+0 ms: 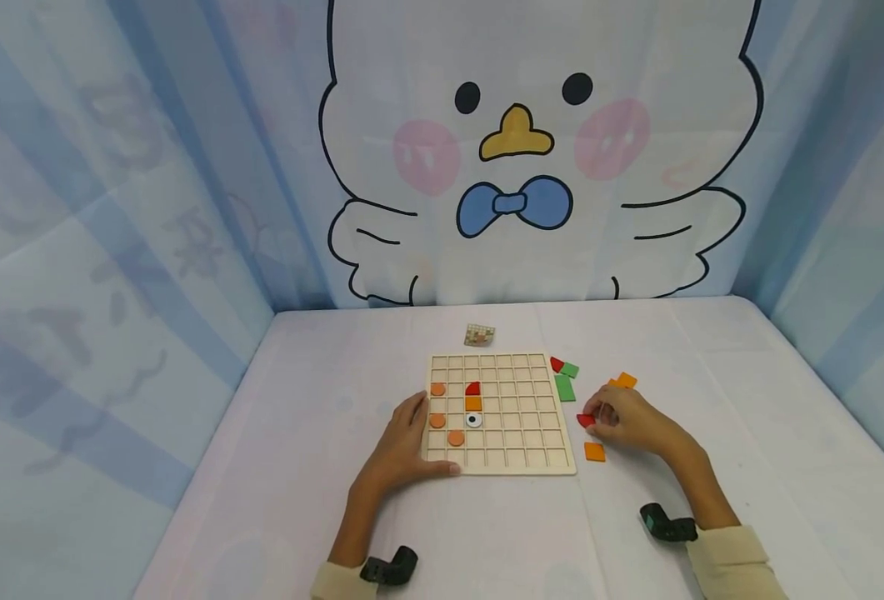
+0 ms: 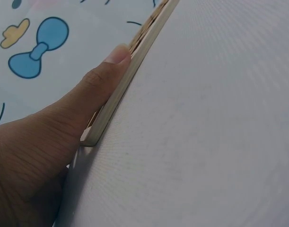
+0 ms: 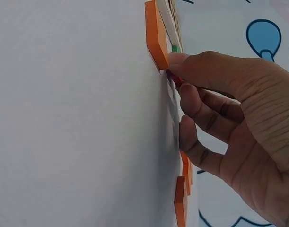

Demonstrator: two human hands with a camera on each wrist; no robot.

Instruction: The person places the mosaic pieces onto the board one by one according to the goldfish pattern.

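Observation:
A pale wooden grid board (image 1: 516, 435) lies on the table. My left hand (image 1: 402, 446) rests at its near left corner, thumb straight along the front edge and fingers against the left side. In the left wrist view that thumb (image 2: 94, 85) touches the board's rim. To the right of the board, my right hand (image 1: 631, 419) pinches a red rounded-edge tile (image 1: 586, 421) between thumb and fingers, low over the table. On the board sit several orange discs (image 1: 456, 437), a red tile (image 1: 473, 388), an orange square tile (image 1: 473, 403) and a white eye disc (image 1: 474, 420).
Right of the board lie green tiles (image 1: 565, 388), another red tile (image 1: 556, 364), an orange tile (image 1: 595, 452) near the right hand and more orange tiles (image 1: 626, 380) beyond it. A small patterned card (image 1: 479, 335) lies behind the board. A printed curtain (image 1: 516, 258) hangs behind the table.

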